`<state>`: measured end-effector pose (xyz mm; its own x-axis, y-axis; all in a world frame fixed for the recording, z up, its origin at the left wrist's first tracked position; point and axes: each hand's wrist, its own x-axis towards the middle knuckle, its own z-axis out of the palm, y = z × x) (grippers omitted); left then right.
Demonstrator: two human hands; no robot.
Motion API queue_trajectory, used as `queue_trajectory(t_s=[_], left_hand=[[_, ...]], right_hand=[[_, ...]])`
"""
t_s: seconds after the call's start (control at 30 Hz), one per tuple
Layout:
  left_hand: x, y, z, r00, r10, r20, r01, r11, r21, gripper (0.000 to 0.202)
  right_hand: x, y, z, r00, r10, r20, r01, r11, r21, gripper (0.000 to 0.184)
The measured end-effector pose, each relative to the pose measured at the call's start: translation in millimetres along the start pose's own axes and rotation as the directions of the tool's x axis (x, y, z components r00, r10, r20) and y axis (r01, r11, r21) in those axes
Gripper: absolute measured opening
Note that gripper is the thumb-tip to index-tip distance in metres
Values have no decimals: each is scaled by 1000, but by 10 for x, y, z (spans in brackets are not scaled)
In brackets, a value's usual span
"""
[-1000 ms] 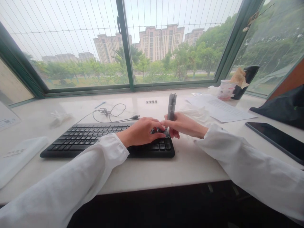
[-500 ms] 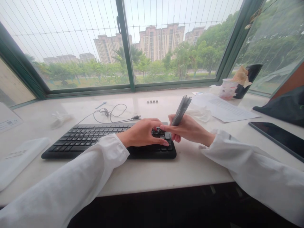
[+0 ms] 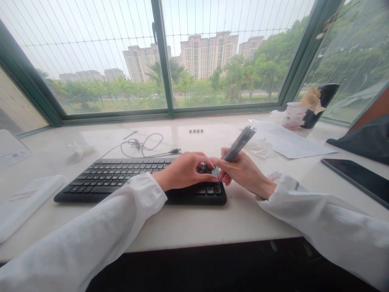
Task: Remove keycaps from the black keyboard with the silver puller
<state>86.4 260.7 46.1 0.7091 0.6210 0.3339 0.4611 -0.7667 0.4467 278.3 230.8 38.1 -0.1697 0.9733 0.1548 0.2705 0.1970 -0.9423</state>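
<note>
A black keyboard (image 3: 115,178) lies on the pale countertop. Over its number pad at the right end rests my left hand (image 3: 187,172), thumb and forefinger apart, with keys showing in the gap between them. My right hand (image 3: 243,168) is closed round a slim grey tool (image 3: 240,144), tilted so that its notched upper end points up and right. The tool's lower end goes down to the keys at the keyboard's right edge, mostly hidden by fingers. Behind the keyboard, several small black keycaps (image 3: 196,131) sit in a row.
A coiled cable (image 3: 136,143) with a USB plug lies behind the keyboard. Crumpled tissue (image 3: 80,152) and a white box (image 3: 28,202) are at left. Printed paper (image 3: 291,138), a cup (image 3: 294,115), a black phone (image 3: 357,178) and dark cloth (image 3: 364,140) are at right.
My right hand has shifted slightly right, and the grey tool leans further right. My left thumb has moved up a little, uncovering keys below it. The view has shifted slightly.
</note>
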Motion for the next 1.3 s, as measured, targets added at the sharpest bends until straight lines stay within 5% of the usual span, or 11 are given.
queue_trajectory(t_s=[0.17, 0.53, 0.8, 1.07, 1.3], left_hand=[[11, 28, 22, 1000, -23, -19, 24, 998, 51, 32], [29, -3, 69, 999, 2, -40, 3, 991, 134, 36], [54, -57, 55, 1000, -6, 7, 5, 997, 71, 58], [35, -26, 62, 999, -47, -10, 47, 995, 92, 47], [28, -60, 124, 998, -37, -52, 43, 992, 121, 47]], right_hand=[[-10, 18, 30, 997, 5, -80, -3, 1000, 30, 33], [21, 78, 59, 952, -277, -128, 249, 948, -199, 27], [41, 90, 102, 949, -256, -184, 213, 950, -227, 26], [130, 79, 183, 882, -413, -226, 304, 867, -396, 32], [159, 58, 228, 873, -426, -235, 282, 837, -470, 32]])
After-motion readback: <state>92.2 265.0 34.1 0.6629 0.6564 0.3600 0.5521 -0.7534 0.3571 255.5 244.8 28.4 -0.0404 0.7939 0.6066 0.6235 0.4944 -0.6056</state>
